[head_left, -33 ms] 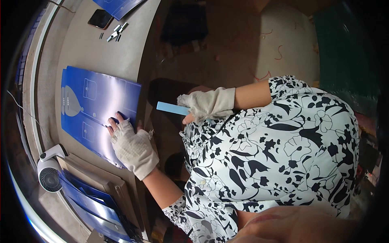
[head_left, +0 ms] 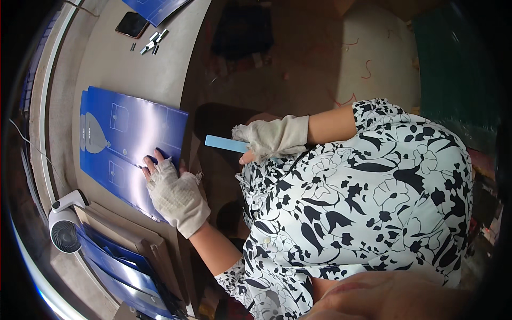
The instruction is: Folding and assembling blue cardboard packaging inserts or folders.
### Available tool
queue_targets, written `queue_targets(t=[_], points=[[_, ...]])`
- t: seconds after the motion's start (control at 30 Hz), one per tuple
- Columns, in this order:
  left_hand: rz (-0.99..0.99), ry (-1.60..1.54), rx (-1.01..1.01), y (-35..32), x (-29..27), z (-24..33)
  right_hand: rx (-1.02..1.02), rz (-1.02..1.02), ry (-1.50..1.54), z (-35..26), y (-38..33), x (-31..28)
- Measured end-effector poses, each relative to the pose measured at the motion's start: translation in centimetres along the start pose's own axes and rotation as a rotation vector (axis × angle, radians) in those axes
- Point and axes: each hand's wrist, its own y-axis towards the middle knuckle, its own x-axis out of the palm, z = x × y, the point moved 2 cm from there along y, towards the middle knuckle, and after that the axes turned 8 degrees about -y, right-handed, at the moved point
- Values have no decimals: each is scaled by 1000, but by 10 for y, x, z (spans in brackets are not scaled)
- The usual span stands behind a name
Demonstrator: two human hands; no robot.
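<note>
In the left half of the frame a long beige table (head_left: pixel 112 58) runs from top to bottom. On it lies a flat blue printed sheet (head_left: pixel 125 141), glossy, with pale outline drawings on it; it sits at middle left, its right edge close to the table's edge.

One gloved hand (head_left: pixel 173 192) rests on the lower right corner of that sheet, palm down, its fingers (head_left: pixel 152 162) spread a little and pressed flat on the blue surface. It wears a worn, off-white fingerless glove, and dark fingertips show beyond the fabric. Its bare forearm runs down and to the right to a black-and-white floral sleeve.

The other gloved hand (head_left: pixel 272 137) is at centre frame, off the table and over the dark floor (head_left: pixel 277 58). It is closed around one end of a thin light-blue strip (head_left: pixel 224 142), which sticks out to the left towards the sheet without touching it. Which of the two is the left hand and which the right cannot be told for sure from this view.

At lower left a small white fan (head_left: pixel 64 226) stands on the table, just beside a stack of blue sheets and brown boards (head_left: pixel 122 256). At upper left lie a dark phone (head_left: pixel 132 24), a few small metal pieces (head_left: pixel 152 42) and the corner of another blue sheet (head_left: pixel 154 8).
</note>
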Motion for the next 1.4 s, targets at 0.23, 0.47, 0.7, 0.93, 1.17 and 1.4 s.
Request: queue_targets(t=[0.23, 0.47, 0.7, 0.93, 1.17, 1.4], points=[[109, -70, 27, -10, 6, 2, 6, -1, -68, -8, -8, 0], [113, -44, 9, -8, 15, 0, -16, -60, -30, 10, 6, 5], [76, -5, -39, -8, 24, -6, -50, -75, -141, 3, 9, 7], [125, -47, -58, -3, 30, -1, -39, -65, -131, 14, 12, 10], [125, -60, -53, -2, 32, 4, -35, -113, -269, 18, 12, 9], [140, -63, -63, -6, 24, 5, 29, -160, -168, 12, 9, 9]])
